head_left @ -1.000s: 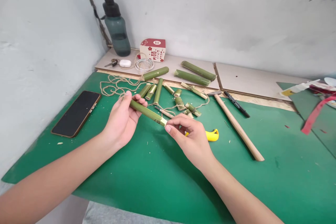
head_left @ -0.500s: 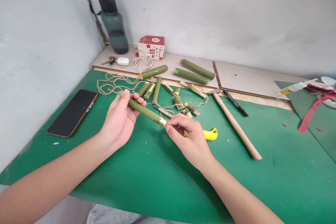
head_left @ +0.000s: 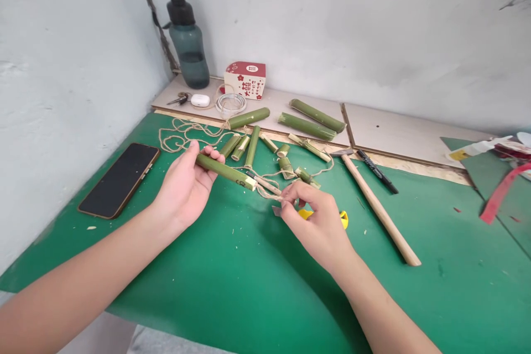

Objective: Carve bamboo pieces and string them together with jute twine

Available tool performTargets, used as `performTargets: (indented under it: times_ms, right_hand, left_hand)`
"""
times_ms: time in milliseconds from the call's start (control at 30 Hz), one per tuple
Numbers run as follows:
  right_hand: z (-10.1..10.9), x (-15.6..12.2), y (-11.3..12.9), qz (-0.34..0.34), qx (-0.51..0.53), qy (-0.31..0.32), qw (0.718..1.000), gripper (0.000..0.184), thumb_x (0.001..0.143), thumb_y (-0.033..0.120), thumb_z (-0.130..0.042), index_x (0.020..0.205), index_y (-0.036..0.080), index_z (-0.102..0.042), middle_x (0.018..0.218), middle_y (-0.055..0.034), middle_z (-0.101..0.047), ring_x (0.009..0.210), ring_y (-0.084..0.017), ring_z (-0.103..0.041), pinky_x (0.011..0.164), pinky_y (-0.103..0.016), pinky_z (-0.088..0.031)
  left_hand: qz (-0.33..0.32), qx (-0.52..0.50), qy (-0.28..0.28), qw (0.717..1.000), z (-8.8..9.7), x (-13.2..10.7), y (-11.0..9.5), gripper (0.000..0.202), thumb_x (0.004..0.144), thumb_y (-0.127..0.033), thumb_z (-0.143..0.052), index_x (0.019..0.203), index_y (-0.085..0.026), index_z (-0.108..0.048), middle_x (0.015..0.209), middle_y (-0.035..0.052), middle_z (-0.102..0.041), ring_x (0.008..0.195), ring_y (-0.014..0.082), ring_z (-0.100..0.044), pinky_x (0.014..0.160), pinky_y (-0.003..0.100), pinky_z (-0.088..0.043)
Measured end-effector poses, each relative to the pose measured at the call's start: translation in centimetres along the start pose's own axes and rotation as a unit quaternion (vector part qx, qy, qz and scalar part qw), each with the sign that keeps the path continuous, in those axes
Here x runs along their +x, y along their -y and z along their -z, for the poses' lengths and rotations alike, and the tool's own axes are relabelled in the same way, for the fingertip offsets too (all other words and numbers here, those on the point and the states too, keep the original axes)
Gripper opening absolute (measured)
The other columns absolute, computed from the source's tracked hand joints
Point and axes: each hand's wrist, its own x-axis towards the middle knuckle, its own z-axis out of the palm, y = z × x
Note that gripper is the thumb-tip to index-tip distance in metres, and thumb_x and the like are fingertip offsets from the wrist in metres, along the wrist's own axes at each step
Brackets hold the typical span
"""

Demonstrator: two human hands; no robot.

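My left hand [head_left: 188, 177] is closed around a green bamboo tube [head_left: 226, 171], which slopes down to the right with a dark mark near its pale cut end. Beyond that end, my right hand [head_left: 309, 210] pinches brown twine [head_left: 269, 193] that runs between its fingertips and the tube's end. Partly hidden under my right hand lies a yellow-handled knife [head_left: 344, 218], its blade tip poking out on the left. Behind the hands are several short bamboo pieces [head_left: 253, 146], some joined by twine, and a slim wooden-handled tool [head_left: 267, 183].
A phone [head_left: 119, 180] lies left on the green mat [head_left: 199, 282]. To the right are a hammer [head_left: 379, 207] and a black marker [head_left: 377, 171]. Longer bamboo tubes [head_left: 306, 126], a tape roll [head_left: 230, 103], a box [head_left: 245, 79] and a bottle [head_left: 188, 55] stand or lie along the back.
My right hand has moved right and slightly down, away from the tube's end, and a length of twine now shows between them. The left hand still holds the tube.
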Motion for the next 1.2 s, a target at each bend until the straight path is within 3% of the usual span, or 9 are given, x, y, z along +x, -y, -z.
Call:
performTargets:
  times_ms: [133,267,500,633,800,933,1033,1133,1200]
  right_hand:
    - [0.1,-0.1,-0.3,0.005,-0.075,-0.008,0.997,0.019,0.091,0.024,-0.059,0.105,0.023,-0.072,0.094,-0.0025,-0.075,0.079,-0.018,-0.064,0.073,-0.034,-0.049]
    - [0.0,-0.4,-0.1,0.009,-0.012,-0.053,0.998,0.032,0.098,0.028,-0.053,0.127,0.025,-0.067,0.111,-0.0054,-0.075,0.088,-0.02,-0.067,0.075,-0.035,-0.054]
    - [-2.1,-1.2,0.0,-0.073,0.18,0.07,0.979,0.045,0.099,0.049,-0.065,0.137,0.025,-0.067,0.108,-0.0073,-0.076,0.089,-0.02,-0.069,0.076,-0.034,-0.058]
    - [-2.9,-1.2,-0.1,-0.107,0.215,0.07,0.968,0.042,0.094,0.048,-0.072,0.126,0.021,-0.072,0.085,-0.004,-0.073,0.073,-0.017,-0.062,0.066,-0.031,-0.053]
    - [-1.5,-0.3,-0.1,-0.122,0.247,-0.022,0.961,0.03,0.094,0.047,-0.071,0.107,0.02,-0.074,0.071,0.0001,-0.066,0.06,-0.013,-0.055,0.056,-0.027,-0.048]
    - [-0.1,0.6,-0.5,-0.12,0.235,-0.088,0.961,0.027,0.094,0.047,-0.07,0.096,0.02,-0.072,0.07,0.0009,-0.062,0.059,-0.012,-0.051,0.055,-0.025,-0.044]
    - [0.1,0.9,-1.0,-0.115,0.215,-0.102,0.964,0.031,0.095,0.05,-0.069,0.088,0.02,-0.069,0.066,0.002,-0.057,0.058,-0.011,-0.047,0.054,-0.025,-0.042]
    - [-0.6,0.5,-1.0,-0.132,0.19,-0.062,0.971,0.034,0.095,0.053,-0.069,0.094,0.019,-0.071,0.064,0.0031,-0.052,0.056,-0.012,-0.044,0.05,-0.025,-0.04]
    - [-1.2,0.0,-0.8,-0.12,0.174,-0.016,0.977,0.033,0.096,0.051,-0.068,0.103,0.02,-0.073,0.067,0.0027,-0.053,0.058,-0.013,-0.046,0.052,-0.026,-0.043]
  left_hand:
    - [-0.008,-0.001,0.004,1.0,0.0,-0.2,0.1,0.031,0.11,-0.024,-0.046,0.083,-0.015,-0.059,0.078,0.0021,-0.063,0.072,0.0101,-0.066,0.08,0.023,-0.065]
    - [-0.008,-0.007,-0.001,1.0,0.0,-0.3,0.4,0.026,0.109,-0.022,-0.049,0.085,-0.016,-0.058,0.08,0.0022,-0.062,0.073,0.0107,-0.067,0.08,0.024,-0.064]
    - [-0.02,0.006,0.008,1.0,-0.1,-1.0,0.9,0.021,0.107,-0.024,-0.055,0.088,-0.016,-0.058,0.085,0.0017,-0.063,0.076,0.0114,-0.068,0.081,0.026,-0.064]
    - [-0.025,0.035,0.068,0.997,0.2,-2.1,1.8,0.019,0.104,-0.031,-0.061,0.092,-0.018,-0.056,0.094,0.0028,-0.068,0.088,0.015,-0.072,0.088,0.031,-0.063]
    - [0.031,0.104,0.164,0.98,0.2,-3.1,2.1,0.017,0.098,-0.033,-0.071,0.1,-0.02,-0.06,0.111,0.0072,-0.073,0.114,0.022,-0.071,0.105,0.041,-0.057]
    - [0.037,0.129,0.117,0.984,0.1,-2.9,2.0,0.026,0.089,-0.027,-0.077,0.109,-0.019,-0.062,0.108,0.0075,-0.072,0.11,0.0223,-0.071,0.106,0.04,-0.054]
    - [-0.057,0.133,0.079,0.986,0.4,-2.6,1.9,0.028,0.08,-0.016,-0.08,0.097,-0.021,-0.059,0.094,-0.0002,-0.063,0.09,0.0145,-0.066,0.088,0.028,-0.054]
    - [-0.261,0.223,0.14,0.929,0.9,-2.4,1.2,0.024,0.081,-0.014,-0.078,0.094,-0.025,-0.061,0.092,-0.0004,-0.059,0.086,0.0152,-0.058,0.082,0.026,-0.049]
    - [-0.37,0.366,0.247,0.817,1.2,-2.3,0.6,0.02,0.084,-0.018,-0.078,0.099,-0.027,-0.068,0.099,0.0033,-0.065,0.094,0.0205,-0.06,0.091,0.032,-0.048]
